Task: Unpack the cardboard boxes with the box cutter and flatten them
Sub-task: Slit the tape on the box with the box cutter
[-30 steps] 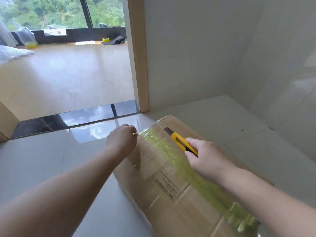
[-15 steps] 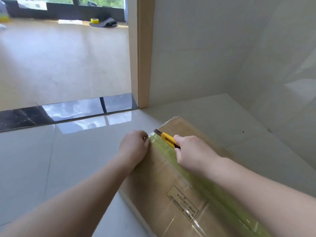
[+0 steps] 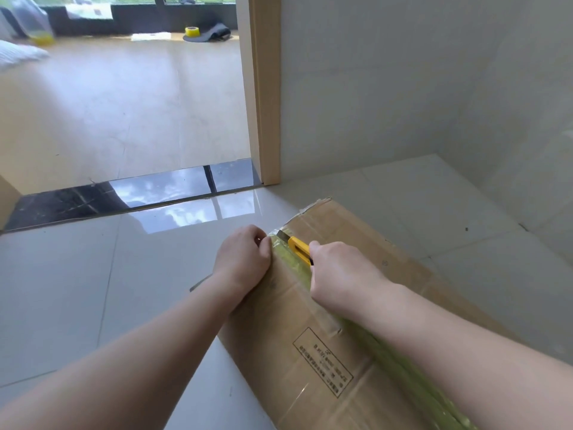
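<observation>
A closed cardboard box (image 3: 356, 268) lies on the pale tiled floor, its top seam sealed with a strip of yellow-green tape (image 3: 294, 262). My right hand (image 3: 341, 274) grips a yellow box cutter (image 3: 299, 246) whose blade tip rests at the far end of the tape, near the box's far edge. My left hand (image 3: 245, 259) is curled into a fist and presses on the box's far left corner, right beside the blade. A printed label (image 3: 322, 361) sits on the near flap.
A wooden door frame (image 3: 263, 88) and a white wall rise just beyond the box. A dark threshold strip (image 3: 124, 197) leads to a wooden floor with a yellow tape roll (image 3: 192, 31) and a plastic bag (image 3: 34, 23) by the window.
My right hand has pushed the cutter forward along the tape to the box's far end. My left hand has shifted right to meet it at the corner.
</observation>
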